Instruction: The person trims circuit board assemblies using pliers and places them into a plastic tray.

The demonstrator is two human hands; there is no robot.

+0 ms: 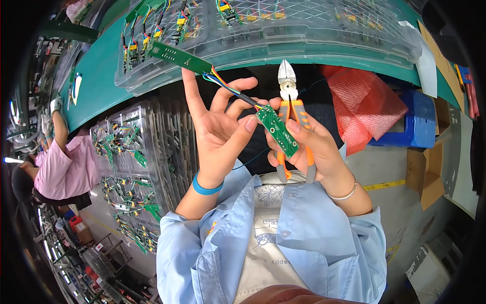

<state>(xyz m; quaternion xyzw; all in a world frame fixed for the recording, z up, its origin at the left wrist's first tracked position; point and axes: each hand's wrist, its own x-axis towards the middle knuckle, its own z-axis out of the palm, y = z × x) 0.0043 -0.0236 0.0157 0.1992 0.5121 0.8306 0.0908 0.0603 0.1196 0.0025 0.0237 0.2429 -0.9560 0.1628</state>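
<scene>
My right hand (324, 147) holds a pair of pliers (287, 87) with orange-and-grey handles, jaws pointing away from me. Between its thumb and fingers is also a small green circuit board (277, 130). A black-sleeved cable (246, 98) with coloured wire ends joins this board to a longer green circuit board (179, 57), up and to the left. My left hand (215, 129) has its fingers spread, palm up. Its index fingertip meets the longer board's underside, and the cable crosses in front of other fingers; no firm grip shows.
Clear plastic trays (273, 48) of wired boards lie on the green bench (96, 96). More trays (152, 167) stand stacked at left. Red bubble wrap (362, 104), a blue bin (417, 121) and a cardboard box (425, 175) are at right. Another person (68, 167) sits far left.
</scene>
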